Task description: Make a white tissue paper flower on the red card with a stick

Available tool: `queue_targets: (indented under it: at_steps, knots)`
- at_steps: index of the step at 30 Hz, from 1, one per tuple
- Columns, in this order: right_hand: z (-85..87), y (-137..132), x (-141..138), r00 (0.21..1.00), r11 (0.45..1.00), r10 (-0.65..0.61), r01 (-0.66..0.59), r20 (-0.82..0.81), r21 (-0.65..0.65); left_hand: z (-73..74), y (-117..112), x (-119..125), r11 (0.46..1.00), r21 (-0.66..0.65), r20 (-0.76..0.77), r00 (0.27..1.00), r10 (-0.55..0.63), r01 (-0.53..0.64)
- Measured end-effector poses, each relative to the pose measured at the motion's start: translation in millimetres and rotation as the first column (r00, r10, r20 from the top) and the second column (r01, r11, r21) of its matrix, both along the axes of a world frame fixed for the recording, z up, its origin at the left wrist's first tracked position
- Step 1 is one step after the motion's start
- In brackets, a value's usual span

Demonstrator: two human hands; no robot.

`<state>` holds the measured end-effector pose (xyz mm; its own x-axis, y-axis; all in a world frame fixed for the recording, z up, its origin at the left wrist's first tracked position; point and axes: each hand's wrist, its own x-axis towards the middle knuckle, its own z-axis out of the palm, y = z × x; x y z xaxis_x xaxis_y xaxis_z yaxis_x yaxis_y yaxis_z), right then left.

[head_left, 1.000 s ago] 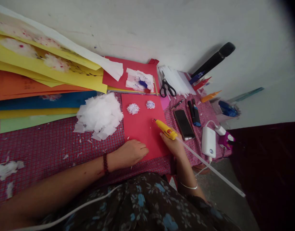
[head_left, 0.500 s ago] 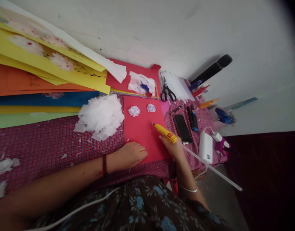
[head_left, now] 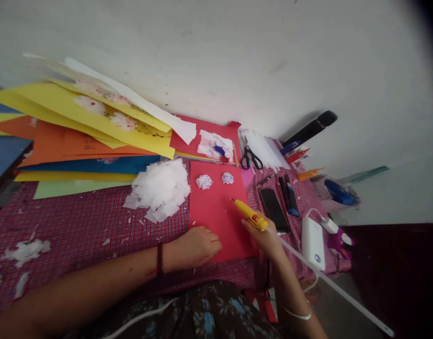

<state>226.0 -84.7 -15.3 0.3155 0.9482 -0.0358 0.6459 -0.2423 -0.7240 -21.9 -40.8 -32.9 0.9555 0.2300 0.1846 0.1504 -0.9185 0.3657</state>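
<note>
My right hand point(head_left: 264, 235) grips a yellow hot glue gun point(head_left: 251, 215), with a long translucent glue stick point(head_left: 338, 286) trailing from its back. Its nozzle points over the red sheet of paper point(head_left: 209, 212). Two small white paper puffs speckled with blue, a left one point(head_left: 204, 181) and a right one point(head_left: 227, 178), sit on the upper part of this sheet. My left hand point(head_left: 197, 247) rests on the sheet's lower left part, fingers curled in and nothing visible in them. A heap of white paper pieces point(head_left: 162, 188) lies left of the sheet.
Colored paper sheets point(head_left: 78, 122) are stacked at the back left. Right of the red sheet lie a phone point(head_left: 274, 209), markers point(head_left: 289, 195) and a white power bank point(head_left: 312, 242). Black scissors point(head_left: 250, 159) lie behind. White scraps point(head_left: 28, 250) dot the checked cloth point(head_left: 92, 212).
The camera view has tilted upward, so everything sits lower in the picture. Both hands stay in nearly the same place over the red sheet, the glue gun still in my right hand.
</note>
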Motion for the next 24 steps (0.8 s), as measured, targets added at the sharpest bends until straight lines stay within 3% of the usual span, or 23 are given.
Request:
queue_targets:
  at_steps: [8,18,24]
  knots:
    - [-3.6,8.2,13.8,1.000,1.000,0.017,-0.017,0.025,-0.008,2.9,0.2,-0.6,1.000,-0.025,-0.029,1.000,0.012,-0.012]
    - [16.4,14.7,24.0,0.968,0.980,0.115,-0.146,-0.224,-0.131,6.7,0.9,-1.3,0.996,-0.088,-0.043,0.999,0.014,-0.018]
    - [20.3,20.5,22.7,0.975,0.978,0.131,-0.156,-0.178,-0.138,4.4,1.3,-0.8,0.996,-0.087,-0.027,1.000,0.002,-0.004]
